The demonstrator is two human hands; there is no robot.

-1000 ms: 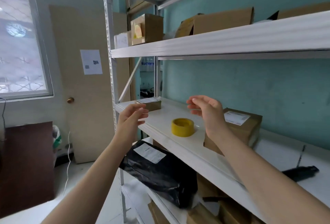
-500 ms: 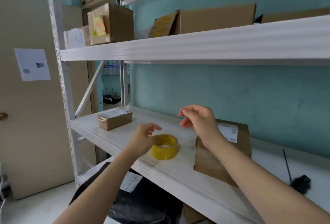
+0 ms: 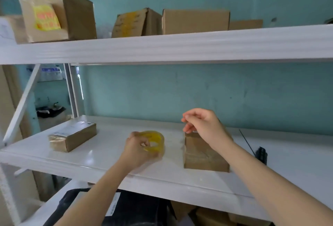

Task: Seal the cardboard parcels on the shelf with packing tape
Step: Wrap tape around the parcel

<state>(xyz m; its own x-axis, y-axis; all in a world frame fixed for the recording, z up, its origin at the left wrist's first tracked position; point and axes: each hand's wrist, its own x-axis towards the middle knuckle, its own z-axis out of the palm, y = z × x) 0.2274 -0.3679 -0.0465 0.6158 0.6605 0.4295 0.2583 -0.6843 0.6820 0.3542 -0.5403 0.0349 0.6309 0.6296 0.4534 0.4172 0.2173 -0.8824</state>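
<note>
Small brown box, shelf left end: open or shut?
Shut: the small brown cardboard box has a flat labelled top, glossy tape over its end.

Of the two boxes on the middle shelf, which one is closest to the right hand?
The taller box right of the tape, just below the right hand. The flatter box lies far left, past the tape.

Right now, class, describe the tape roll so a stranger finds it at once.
Look at the middle white shelf against the teal wall. Between the flat parcel and the tall parcel, the left hand grips the tape roll. It alone is round, yellow and hollow; its neighbours are boxes.
</note>
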